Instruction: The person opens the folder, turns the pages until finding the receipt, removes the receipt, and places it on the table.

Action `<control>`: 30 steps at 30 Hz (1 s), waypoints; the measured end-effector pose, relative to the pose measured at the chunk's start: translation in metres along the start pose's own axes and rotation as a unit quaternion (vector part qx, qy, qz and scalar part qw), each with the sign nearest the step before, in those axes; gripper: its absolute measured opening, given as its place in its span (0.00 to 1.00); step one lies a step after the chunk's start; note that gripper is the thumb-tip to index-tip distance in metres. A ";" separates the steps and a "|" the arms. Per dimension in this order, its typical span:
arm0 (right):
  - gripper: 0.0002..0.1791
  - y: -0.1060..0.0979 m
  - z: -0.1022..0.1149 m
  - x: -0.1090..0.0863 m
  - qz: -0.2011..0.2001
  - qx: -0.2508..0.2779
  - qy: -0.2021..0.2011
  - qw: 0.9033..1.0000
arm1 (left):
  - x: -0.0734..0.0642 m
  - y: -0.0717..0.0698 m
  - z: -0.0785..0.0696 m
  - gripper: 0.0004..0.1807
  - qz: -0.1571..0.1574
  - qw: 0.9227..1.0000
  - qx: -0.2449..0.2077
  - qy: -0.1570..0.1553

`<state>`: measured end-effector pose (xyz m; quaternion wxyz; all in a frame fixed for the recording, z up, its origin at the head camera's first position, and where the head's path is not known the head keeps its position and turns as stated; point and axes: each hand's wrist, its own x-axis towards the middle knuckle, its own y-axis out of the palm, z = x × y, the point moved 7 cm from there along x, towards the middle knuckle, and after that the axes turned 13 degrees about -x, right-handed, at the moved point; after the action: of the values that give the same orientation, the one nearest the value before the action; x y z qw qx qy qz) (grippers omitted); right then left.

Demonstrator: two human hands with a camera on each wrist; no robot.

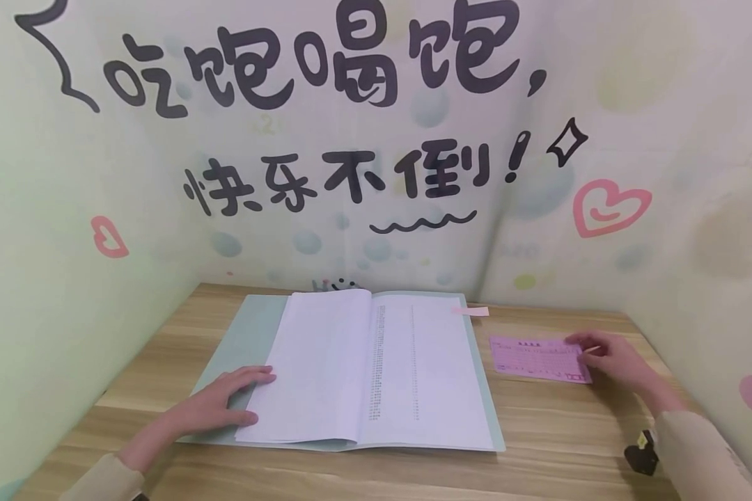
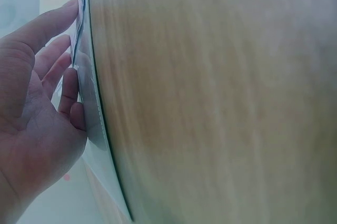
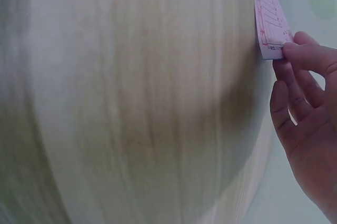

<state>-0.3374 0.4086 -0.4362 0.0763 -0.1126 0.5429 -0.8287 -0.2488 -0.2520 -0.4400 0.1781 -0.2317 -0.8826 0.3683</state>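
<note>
A pale blue-green folder (image 1: 263,327) lies spread on the table with white pages inside. Its right page (image 1: 441,376) carries columns of small print; the left page (image 1: 316,362) is blank. My left hand (image 1: 219,403) rests at the left page's outer edge, fingers fairly straight, thumb near the lower corner. In the left wrist view its fingertips (image 2: 71,5) touch the edge of the sheets. Right of the folder, my right hand (image 1: 614,358) pinches the right end of a pink printed slip (image 1: 533,358) between thumb and fingers. The right wrist view shows the slip's corner (image 3: 273,50) at the thumb.
A pink tab (image 1: 479,312) sticks out from the folder's upper right edge. The wood-grain table (image 1: 558,431) meets a wall (image 1: 351,243) with black lettering and hearts behind it. A small black item with a yellow mark (image 1: 642,452) sits by the right sleeve.
</note>
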 end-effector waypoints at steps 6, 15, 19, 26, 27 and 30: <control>0.17 0.006 -0.004 0.001 0.009 -0.032 0.005 0.999 | 0.001 0.000 -0.001 0.32 0.006 1.000 0.000 -0.007; 0.17 0.008 -0.007 0.003 0.009 -0.089 0.003 0.996 | 0.001 0.000 0.001 0.32 0.008 1.000 -0.002 -0.011; 0.18 0.008 -0.006 0.003 0.014 -0.088 -0.005 0.996 | 0.001 0.000 0.001 0.32 0.007 1.000 -0.004 -0.009; 0.20 0.006 -0.002 0.000 0.029 -0.081 -0.011 0.996 | 0.001 0.000 0.002 0.32 0.010 1.000 -0.001 -0.011; 0.20 0.006 -0.002 0.000 0.031 -0.081 -0.010 0.996 | 0.001 0.000 0.002 0.33 0.011 1.000 -0.001 -0.013; 0.20 0.006 -0.002 -0.001 0.035 -0.079 -0.011 0.996 | 0.001 0.000 0.002 0.33 0.012 1.000 0.000 -0.012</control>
<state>-0.3371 0.4082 -0.4421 0.1021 -0.1078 0.6097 -0.7786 -0.2504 -0.2524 -0.4410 0.1627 -0.2381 -0.8819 0.3729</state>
